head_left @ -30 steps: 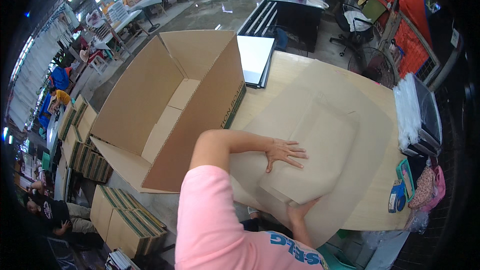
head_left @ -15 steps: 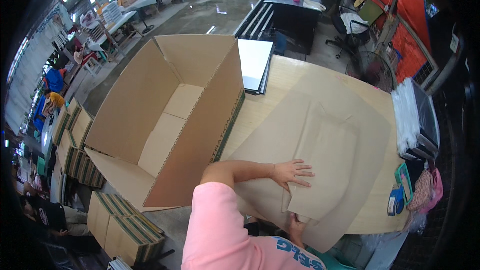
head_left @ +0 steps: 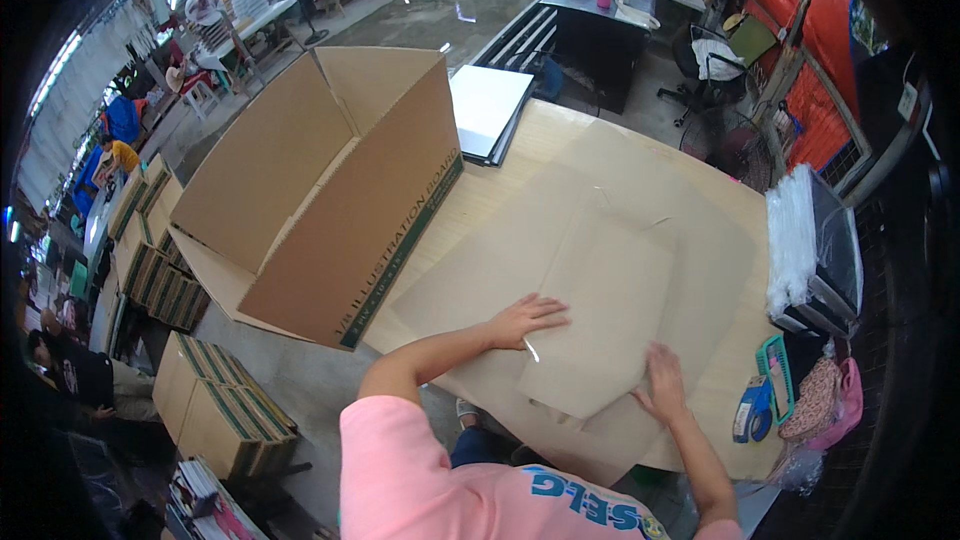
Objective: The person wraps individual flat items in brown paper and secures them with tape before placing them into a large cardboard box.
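A large sheet of brown wrapping paper (head_left: 480, 290) covers much of the wooden table, with a flat paper-covered bundle (head_left: 610, 310) on top of it. My left hand (head_left: 530, 322) lies on the bundle's left side, fingers stretched out and apart. A small shiny spot shows on the paper just below it. Along the bundle's right edge rests my right hand (head_left: 663, 385), its fingers extended against the paper and gripping nothing. What the bundle contains is hidden.
An open cardboard carton (head_left: 350, 240) stands at the table's left. Black-and-white boards (head_left: 490, 105) lie at the far edge; plastic-wrapped stacks (head_left: 800, 250) stand at the right, near a blue tape dispenser (head_left: 753, 410) and green basket (head_left: 774, 375). Bundled cartons (head_left: 215, 405) sit lower left.
My right hand has come out from under the near edge of the paper and up to the bundle's right edge. My left hand stays on top. The whole view has shifted a little.
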A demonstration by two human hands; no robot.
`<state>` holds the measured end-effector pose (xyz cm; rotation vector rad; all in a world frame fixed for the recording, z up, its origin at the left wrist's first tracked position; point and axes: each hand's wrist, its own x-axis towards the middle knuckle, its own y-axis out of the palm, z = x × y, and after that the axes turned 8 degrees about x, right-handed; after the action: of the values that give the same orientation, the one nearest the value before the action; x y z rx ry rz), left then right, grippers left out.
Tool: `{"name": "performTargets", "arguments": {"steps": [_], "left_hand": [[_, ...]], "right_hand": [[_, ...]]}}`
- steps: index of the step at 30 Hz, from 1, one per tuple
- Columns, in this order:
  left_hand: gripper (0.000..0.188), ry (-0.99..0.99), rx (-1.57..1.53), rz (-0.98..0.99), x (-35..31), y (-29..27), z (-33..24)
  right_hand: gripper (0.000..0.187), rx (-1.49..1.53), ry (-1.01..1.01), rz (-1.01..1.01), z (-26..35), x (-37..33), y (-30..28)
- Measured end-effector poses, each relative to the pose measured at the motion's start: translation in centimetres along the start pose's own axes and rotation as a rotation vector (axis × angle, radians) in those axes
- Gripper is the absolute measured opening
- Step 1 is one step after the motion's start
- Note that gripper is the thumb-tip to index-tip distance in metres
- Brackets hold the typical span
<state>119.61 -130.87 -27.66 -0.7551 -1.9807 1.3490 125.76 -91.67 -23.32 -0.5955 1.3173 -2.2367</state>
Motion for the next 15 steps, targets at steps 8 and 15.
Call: {"name": "performTargets", "arguments": {"steps": [8,15], "left_hand": [[0.098,-1.016,-0.011,-0.298,-1.3,3.5,-7.2],[0.072,-0.553,0.119,0.189,-3.3,5.6,-19.6]], "right_hand": [[0.093,-0.091,-0.328,0.225,-2.3,4.1,3.3],[0.071,-0.222,-0.423,0.000,-1.4,2.1,4.7]]}}
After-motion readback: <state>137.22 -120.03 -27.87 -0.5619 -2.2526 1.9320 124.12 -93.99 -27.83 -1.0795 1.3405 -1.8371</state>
